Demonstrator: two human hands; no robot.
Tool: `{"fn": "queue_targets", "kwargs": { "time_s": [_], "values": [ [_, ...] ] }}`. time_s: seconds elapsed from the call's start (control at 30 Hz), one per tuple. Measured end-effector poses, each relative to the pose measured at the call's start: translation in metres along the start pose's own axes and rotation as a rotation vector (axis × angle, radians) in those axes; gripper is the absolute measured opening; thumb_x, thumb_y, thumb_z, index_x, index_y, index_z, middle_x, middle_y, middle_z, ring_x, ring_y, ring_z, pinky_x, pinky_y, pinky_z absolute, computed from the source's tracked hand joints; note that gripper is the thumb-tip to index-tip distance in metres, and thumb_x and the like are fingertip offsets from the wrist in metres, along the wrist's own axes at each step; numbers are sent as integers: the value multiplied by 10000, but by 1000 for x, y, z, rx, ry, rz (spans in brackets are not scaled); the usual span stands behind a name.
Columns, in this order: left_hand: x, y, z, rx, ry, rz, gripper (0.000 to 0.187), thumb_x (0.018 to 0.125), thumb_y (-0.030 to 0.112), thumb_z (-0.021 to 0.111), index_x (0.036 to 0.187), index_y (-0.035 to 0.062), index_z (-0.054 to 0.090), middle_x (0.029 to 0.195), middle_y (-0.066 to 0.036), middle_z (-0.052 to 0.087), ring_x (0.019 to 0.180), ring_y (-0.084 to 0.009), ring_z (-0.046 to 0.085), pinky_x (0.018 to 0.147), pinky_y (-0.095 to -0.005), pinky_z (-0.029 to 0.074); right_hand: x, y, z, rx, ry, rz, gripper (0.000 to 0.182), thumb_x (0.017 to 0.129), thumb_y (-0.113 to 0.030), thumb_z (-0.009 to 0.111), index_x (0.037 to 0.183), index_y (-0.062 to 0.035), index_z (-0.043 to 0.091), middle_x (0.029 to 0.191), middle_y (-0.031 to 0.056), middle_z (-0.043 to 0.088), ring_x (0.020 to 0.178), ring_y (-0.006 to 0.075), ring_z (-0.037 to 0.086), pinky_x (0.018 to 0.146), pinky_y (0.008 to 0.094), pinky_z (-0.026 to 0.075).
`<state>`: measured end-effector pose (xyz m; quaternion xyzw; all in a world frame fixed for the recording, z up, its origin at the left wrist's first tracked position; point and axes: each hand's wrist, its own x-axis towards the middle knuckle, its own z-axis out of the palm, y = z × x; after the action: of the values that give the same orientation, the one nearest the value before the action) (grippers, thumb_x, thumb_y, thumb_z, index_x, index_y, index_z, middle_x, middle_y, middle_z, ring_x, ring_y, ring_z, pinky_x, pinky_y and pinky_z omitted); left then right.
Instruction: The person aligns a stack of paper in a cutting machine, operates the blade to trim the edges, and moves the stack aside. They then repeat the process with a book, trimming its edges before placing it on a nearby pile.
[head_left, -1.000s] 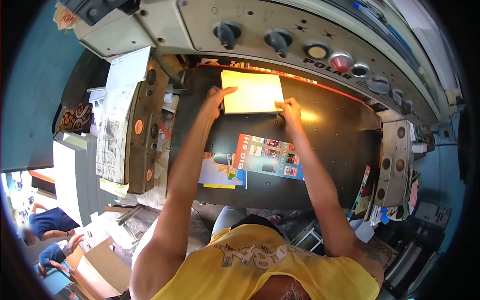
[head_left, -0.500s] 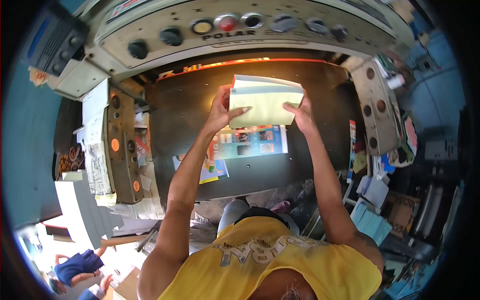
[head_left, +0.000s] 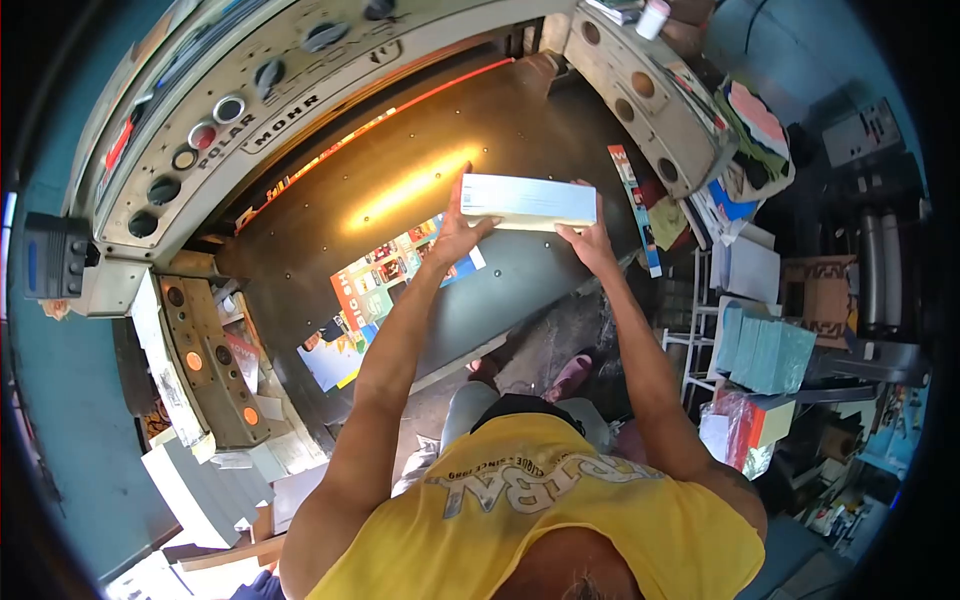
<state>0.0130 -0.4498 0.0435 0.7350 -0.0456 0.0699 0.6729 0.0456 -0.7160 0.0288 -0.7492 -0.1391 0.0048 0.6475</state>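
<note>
Between both hands I hold a thick stack of paper point(head_left: 528, 198), its white cut edge turned up and a pale yellow face below. My left hand point(head_left: 462, 222) grips the stack's left end, thumb along the near side. On the right end, my right hand point(head_left: 590, 232) is closed in the same way. The stack is held above the dark metal table point(head_left: 500, 290) of a cutting machine. Under and beside my left forearm lies a colourful printed sheet point(head_left: 375, 270), with another printed piece point(head_left: 335, 350) nearer me.
The machine's front panel point(head_left: 215, 135), with knobs and buttons, runs across the upper left. A printed strip point(head_left: 635, 210) lies at the table's right side. Several pale blue paper stacks point(head_left: 765, 345) stand at right, beside a white rack point(head_left: 700, 310). White stacks point(head_left: 200, 490) stand lower left.
My view and body have turned right, so the machine now slants to the left. The paper stack has tipped, showing its white edge more than its yellow face. Both hands keep hold of it.
</note>
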Motion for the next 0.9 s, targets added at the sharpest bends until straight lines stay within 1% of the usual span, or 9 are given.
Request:
{"fn": "queue_targets", "kwargs": {
  "time_s": [0.2, 0.37, 0.43, 0.57, 0.6, 0.7, 0.83, 0.87, 0.9],
  "values": [
    [13, -11, 4, -4, 16, -147, 802, 793, -83, 785, 1461, 26, 355, 1328, -126, 597, 1294, -235, 537, 1114, -401, 455, 5, -7, -19, -145, 21, 58, 832, 771, -166, 839, 1459, -29, 390, 1364, 189, 551, 1276, 308, 540, 1061, 403, 448],
    [-11, 43, 79, -4, -20, -296, 646, 817, 69, 826, 1356, -32, 484, 1250, -160, 650, 1134, -236, 647, 1009, -378, 528, -34, -42, -121, -73, -40, 206, 842, 796, -298, 827, 1447, 20, 397, 1227, 171, 658, 1144, 295, 639, 999, 380, 491],
    [-35, 73, 134, -47, -88, -408, 539, 834, 132, 824, 1286, -20, 574, 1198, -149, 686, 1079, -225, 672, 974, -371, 541, -72, -34, -171, 115, -25, 284, 754, 796, -313, 842, 1358, 30, 476, 1169, 148, 683, 1016, 213, 682, 880, 350, 542],
    [-85, 108, 273, -213, -394, -650, 495, 858, 155, 806, 1272, -18, 597, 1175, -126, 700, 999, -195, 707, 833, -319, 586, -196, -80, -304, -215, 67, 540, 784, 743, -525, 811, 1213, 54, 570, 1133, 222, 655, 1084, 332, 636, 928, 428, 480],
    [-96, 106, 302, -164, -447, -728, 480, 866, 151, 799, 1268, -18, 598, 1167, -122, 702, 988, -184, 712, 800, -299, 593, -232, -64, -330, -404, 181, 434, 705, 801, -437, 810, 1259, 40, 566, 1120, 171, 669, 1047, 251, 644, 895, 350, 501],
    [-150, 100, 406, -284, -587, -805, 404, 897, 138, 765, 1269, 74, 621, 1163, -49, 700, 992, -159, 698, 776, -304, 589, -334, -87, -423, -86, 187, 571, 681, 810, -448, 806, 1259, 21, 603, 1168, 150, 674, 1078, 223, 635, 918, 351, 499],
    [-213, 126, 548, -314, -801, -971, 444, 853, 125, 802, 1244, 56, 603, 1177, -65, 682, 1023, -177, 685, 836, -308, 574, -444, -97, -543, -182, 314, 728, 691, 763, -416, 801, 1282, 6, 626, 1197, 156, 679, 1107, 260, 646, 939, 369, 501],
    [-230, 118, 582, -358, -865, -1008, 448, 851, 122, 805, 1244, 61, 598, 1154, -59, 683, 1006, -182, 686, 847, -308, 576, -468, -98, -575, -380, 315, 791, 539, 823, -298, 791, 1261, -24, 635, 1097, 70, 702, 1010, 158, 641, 896, 318, 505],
    [-247, 119, 615, -443, -907, -1015, 448, 856, 118, 803, 1239, 70, 576, 1155, -52, 673, 1016, -185, 677, 875, -322, 575, -485, -113, -602, -188, 324, 823, 516, 824, -291, 782, 1243, -22, 649, 1085, 69, 706, 1002, 159, 643, 897, 312, 502]
  ]
}}
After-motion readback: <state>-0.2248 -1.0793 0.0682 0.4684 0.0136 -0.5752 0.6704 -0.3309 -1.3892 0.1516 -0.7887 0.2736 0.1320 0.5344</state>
